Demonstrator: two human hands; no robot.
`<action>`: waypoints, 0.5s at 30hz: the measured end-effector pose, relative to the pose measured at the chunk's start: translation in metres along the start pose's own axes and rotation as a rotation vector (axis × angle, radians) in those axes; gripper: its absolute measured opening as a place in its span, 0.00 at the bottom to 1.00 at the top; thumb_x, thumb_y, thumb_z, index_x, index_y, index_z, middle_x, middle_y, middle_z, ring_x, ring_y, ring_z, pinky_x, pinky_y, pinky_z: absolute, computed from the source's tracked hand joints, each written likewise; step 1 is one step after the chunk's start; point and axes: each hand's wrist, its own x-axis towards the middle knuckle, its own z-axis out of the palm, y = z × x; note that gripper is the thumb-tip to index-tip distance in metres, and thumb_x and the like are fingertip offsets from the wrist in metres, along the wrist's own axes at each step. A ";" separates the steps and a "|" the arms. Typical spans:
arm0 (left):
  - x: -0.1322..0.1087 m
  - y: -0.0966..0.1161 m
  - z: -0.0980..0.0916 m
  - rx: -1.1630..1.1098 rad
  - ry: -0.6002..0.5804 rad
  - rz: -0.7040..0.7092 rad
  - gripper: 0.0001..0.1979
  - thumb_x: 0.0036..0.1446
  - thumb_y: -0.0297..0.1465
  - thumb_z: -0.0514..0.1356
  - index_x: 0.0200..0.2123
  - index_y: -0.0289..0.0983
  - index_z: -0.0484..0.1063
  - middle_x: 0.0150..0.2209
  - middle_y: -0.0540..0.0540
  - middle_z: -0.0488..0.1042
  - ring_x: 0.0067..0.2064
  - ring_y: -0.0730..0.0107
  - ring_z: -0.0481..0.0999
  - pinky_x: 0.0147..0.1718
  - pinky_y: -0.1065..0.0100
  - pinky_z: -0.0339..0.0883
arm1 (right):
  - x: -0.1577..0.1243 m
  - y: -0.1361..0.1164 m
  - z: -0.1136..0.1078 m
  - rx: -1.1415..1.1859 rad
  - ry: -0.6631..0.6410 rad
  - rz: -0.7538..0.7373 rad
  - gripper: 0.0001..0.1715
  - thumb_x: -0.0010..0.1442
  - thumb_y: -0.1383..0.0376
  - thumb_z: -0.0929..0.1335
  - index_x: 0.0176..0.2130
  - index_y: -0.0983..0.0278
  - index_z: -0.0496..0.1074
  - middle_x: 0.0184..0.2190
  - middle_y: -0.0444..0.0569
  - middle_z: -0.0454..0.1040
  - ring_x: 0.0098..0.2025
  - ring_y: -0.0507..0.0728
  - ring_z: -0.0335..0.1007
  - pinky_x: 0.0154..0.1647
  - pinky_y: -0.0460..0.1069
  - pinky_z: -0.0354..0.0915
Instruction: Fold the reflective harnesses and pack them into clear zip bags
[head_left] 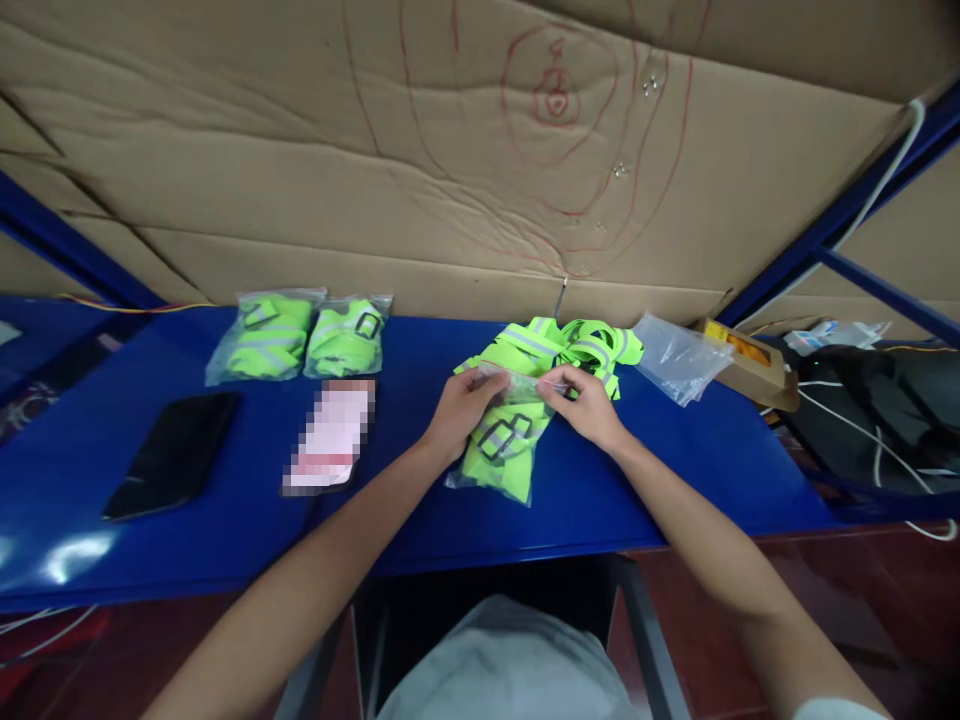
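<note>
A clear zip bag (499, 455) with a folded neon-yellow reflective strap and black buckles inside lies near the table's front edge. My left hand (469, 405) pinches the bag's top edge at its left corner. At the opposite corner, my right hand (585, 400) grips the same edge between thumb and fingers. Just behind the hands is a loose heap of neon-yellow reflective straps (555, 345) with grey stripes. Flat empty clear bags (682, 355) lie to the right of that heap.
Two filled bags, one (270, 335) beside the other (349, 338), stand at the back left. A black phone (176, 450) and a lit phone (330, 435) lie on the blue table (405, 480). A small cardboard box (750, 365) is at the right. Cardboard (300, 190) walls the back.
</note>
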 end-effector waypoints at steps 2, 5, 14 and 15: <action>-0.001 0.000 0.000 0.009 0.001 0.003 0.18 0.47 0.43 0.74 0.33 0.35 0.81 0.32 0.46 0.79 0.33 0.68 0.75 0.35 0.68 0.67 | 0.000 -0.002 0.001 0.066 -0.021 0.068 0.16 0.59 0.52 0.74 0.36 0.62 0.76 0.31 0.45 0.77 0.33 0.54 0.70 0.36 0.49 0.65; -0.007 0.003 0.002 0.057 -0.055 0.078 0.16 0.50 0.43 0.73 0.36 0.36 0.82 0.35 0.46 0.81 0.36 0.67 0.76 0.38 0.68 0.69 | -0.001 -0.005 0.002 0.221 -0.065 0.199 0.18 0.56 0.50 0.75 0.37 0.62 0.77 0.34 0.46 0.79 0.36 0.54 0.72 0.39 0.49 0.66; -0.013 0.008 0.009 0.073 -0.080 0.058 0.18 0.48 0.43 0.74 0.38 0.37 0.83 0.36 0.45 0.82 0.38 0.64 0.78 0.40 0.67 0.69 | -0.005 -0.009 0.005 0.185 -0.033 0.141 0.19 0.57 0.49 0.74 0.37 0.61 0.79 0.33 0.47 0.80 0.34 0.55 0.72 0.37 0.50 0.66; -0.012 0.008 0.009 0.076 -0.065 0.047 0.18 0.47 0.43 0.74 0.37 0.36 0.83 0.35 0.45 0.82 0.37 0.65 0.77 0.39 0.67 0.68 | -0.005 -0.009 0.005 0.176 -0.030 0.131 0.19 0.57 0.49 0.74 0.37 0.61 0.78 0.32 0.47 0.79 0.33 0.55 0.72 0.36 0.50 0.66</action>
